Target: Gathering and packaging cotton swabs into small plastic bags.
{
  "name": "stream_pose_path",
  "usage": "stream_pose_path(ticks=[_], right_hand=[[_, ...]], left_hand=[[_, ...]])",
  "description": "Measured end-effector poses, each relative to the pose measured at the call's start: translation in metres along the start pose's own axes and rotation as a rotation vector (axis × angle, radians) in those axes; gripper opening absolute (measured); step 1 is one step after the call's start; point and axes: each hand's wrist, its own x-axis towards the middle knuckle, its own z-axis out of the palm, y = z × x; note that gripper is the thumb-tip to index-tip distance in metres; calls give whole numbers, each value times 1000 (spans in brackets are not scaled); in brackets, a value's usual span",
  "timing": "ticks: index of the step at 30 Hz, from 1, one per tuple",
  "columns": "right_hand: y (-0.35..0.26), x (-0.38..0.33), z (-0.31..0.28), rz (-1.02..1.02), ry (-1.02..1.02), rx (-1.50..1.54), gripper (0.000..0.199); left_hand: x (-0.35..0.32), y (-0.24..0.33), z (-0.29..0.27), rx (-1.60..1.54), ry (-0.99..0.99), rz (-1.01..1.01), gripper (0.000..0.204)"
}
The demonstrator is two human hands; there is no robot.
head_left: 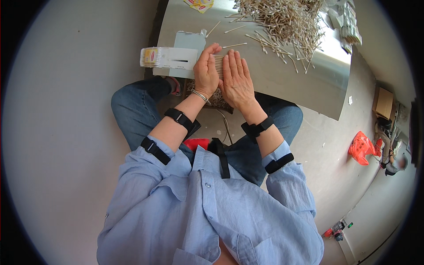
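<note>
Between my two hands, at the near edge of a metal table [274, 75], lies a row of cotton swabs [218, 64] side by side. My left hand [206, 70] is cupped against their left end, its fingers closed together. Flat over their right side rests my right hand [237, 79], fingers stretched out straight; the swab ends beneath it are hidden. Just left of my left hand is a white card strip [179, 58] with a dark slot. At its far end sits a pack of cotton swabs [150, 57] with a yellow and red label.
A big heap of loose cotton swabs [282, 22] covers the table's far side, with strays nearer me. Clear plastic packs [349, 24] lie at the far right, yellow packets [201, 4] at the back. Below the edge stands a box of swabs [216, 100]. A red bag [362, 148] and another person [388, 150] are at right.
</note>
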Motion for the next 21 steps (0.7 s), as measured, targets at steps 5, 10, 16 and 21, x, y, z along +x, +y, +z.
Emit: stream_pose_path(ticks=[5,10,16,21], right_hand=[[-2,0,2,-2,1,-57,77],[-2,0,4,-1,8,-22,79],[-4,0,7,41,-17,-110,78],[-7,-1,6,48,0,-73,77]], left_hand=[[1,0,-1,-27,-2,-3,32],[4,-4,-2,-61,10,-27,29],[4,3,3,78,-6,10,25],[5,-1,-5,467,27,326,16]])
